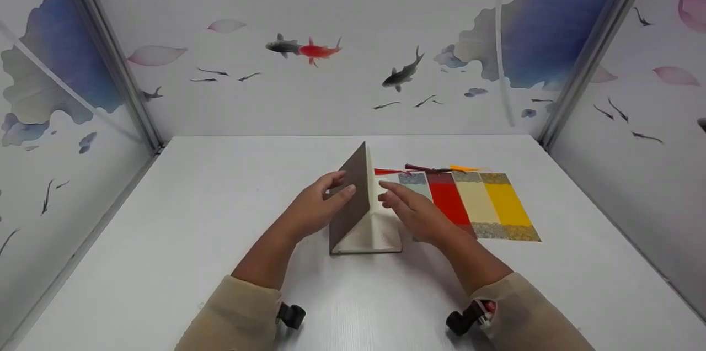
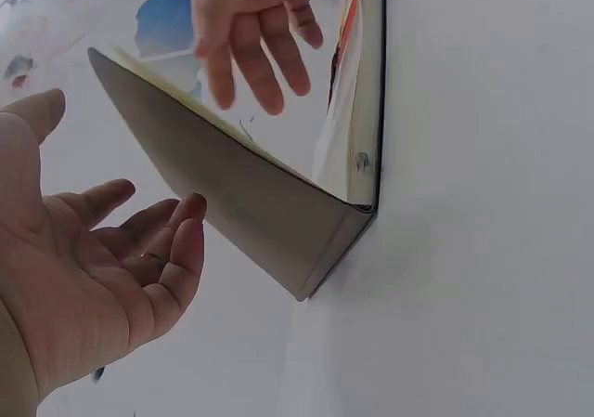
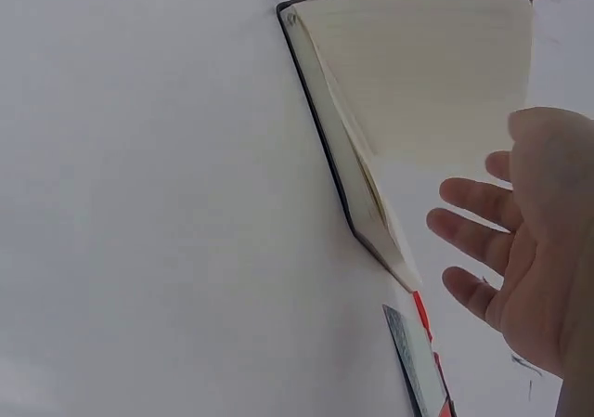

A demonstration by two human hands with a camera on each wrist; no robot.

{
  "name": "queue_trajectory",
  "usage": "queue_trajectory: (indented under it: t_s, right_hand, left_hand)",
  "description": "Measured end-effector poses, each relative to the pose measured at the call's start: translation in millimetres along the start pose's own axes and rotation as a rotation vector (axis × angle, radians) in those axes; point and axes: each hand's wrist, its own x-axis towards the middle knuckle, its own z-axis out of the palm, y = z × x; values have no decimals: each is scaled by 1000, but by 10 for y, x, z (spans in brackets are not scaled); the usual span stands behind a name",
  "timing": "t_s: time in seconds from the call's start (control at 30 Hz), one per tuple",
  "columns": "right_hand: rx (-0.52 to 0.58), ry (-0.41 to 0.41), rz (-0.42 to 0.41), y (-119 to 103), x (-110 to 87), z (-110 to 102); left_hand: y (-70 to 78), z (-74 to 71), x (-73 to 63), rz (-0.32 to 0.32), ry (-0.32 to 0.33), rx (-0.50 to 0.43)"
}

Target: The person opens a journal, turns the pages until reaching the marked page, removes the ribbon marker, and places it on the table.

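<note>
A notebook (image 1: 353,202) with a grey-brown cover stands partly opened on the table, its front cover (image 2: 223,185) raised at a slant. My left hand (image 1: 322,205) is at the outside of that cover, fingers relaxed and fingertips right at its surface. On the other side, my right hand (image 1: 416,210) hovers over the cream pages (image 3: 427,73), fingers spread and nothing in them. A red tassel (image 1: 389,172) shows at the notebook's far right end.
Several bookmarks lie side by side to the right: pale green (image 1: 415,185), red (image 1: 449,202), cream (image 1: 477,202) and yellow (image 1: 507,202), with patterned ends. Dark red (image 1: 424,168) and orange tassels (image 1: 464,168) lie behind them. Printed panels (image 1: 353,102) enclose the white table (image 1: 220,191).
</note>
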Motion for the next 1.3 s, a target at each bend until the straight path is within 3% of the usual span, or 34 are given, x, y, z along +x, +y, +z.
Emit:
queue_trajectory:
  t_s: [0.13,0.37,0.5,0.63,0.8,0.97,1.3]
  right_hand:
    - [186,51,-5,-17,4,-31]
    - [172,95,58,-27,31,-59]
    - [100,113,80,-38,36,-72]
    - [-64,109,38,-15,24,-57]
    - [-321,33,-56,31,12,4]
    - [-482,-64,-68,77,10,65]
    - [-579,-200,-99,95,-20,88]
  left_hand:
    - [-87,14,29,-16,-12,79]
    - [-199,69,52,-33,-37,359]
    - [-205,103,35,-11,-73,453]
    - [-205,119,20,6,-124,509]
    - [-239,119,19,0,-203,544]
    - [-280,117,29,-25,-281,568]
    - [-300,138,18,-30,-369,671]
